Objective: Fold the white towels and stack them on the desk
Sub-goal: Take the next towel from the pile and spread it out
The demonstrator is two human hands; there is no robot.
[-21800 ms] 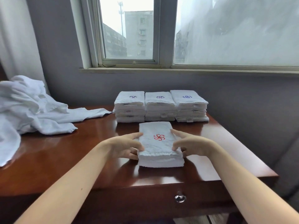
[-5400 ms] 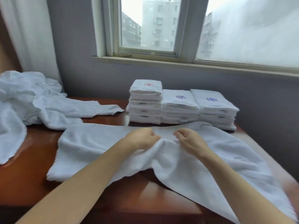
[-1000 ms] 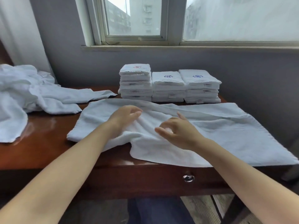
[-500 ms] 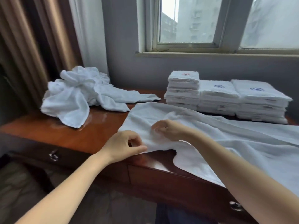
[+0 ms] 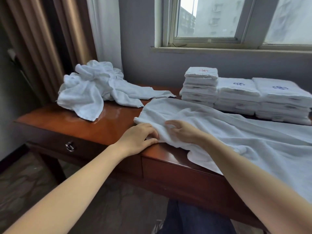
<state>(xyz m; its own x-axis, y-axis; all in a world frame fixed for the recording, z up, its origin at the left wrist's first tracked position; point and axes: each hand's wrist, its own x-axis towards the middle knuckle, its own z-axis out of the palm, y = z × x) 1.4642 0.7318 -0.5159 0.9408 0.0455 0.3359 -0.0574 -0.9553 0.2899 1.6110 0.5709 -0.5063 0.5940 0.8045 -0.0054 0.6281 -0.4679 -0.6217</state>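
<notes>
Far left of the table (image 5: pixel 108 127): a pile (image 5: pixel 91 92) of white towels, crumpled and unfolded, one end trailing right toward the middle; this is work left to do, number of pieces cannot be told. Left hand (image 5: pixel 138 139): at the front edge of the table, grip clamped on the near-left corner of the towel (image 5: pixel 236 132), edge pinched between thumb and curled fingers. The towel is the piece in hand: it lies open along the table from just right of the pile's trailing end out past the right of the view, its near edge hanging over the table front. It is not flat; there are soft ridges across the middle and a slack scallop in the near hem, and no fold has been made yet as far as I can see. Cloth is plain white terry, limp, takes creases easily. Right hand (image 5: pixel 182 132): just right of the left hand, on top of the towel, fingers curled into it; its grip looks clamped on a bunch of cloth, though the fingertips are hidden. Back right, against the wall under the window: three stacks (image 5: pixel 236 97) of folded towels touching side by side, edges squared. The left one is tallest, with a red emblem on top; the other two show blue. Judgement: task is well under way, folding of the present piece only starting, the pile remaining after it.
</notes>
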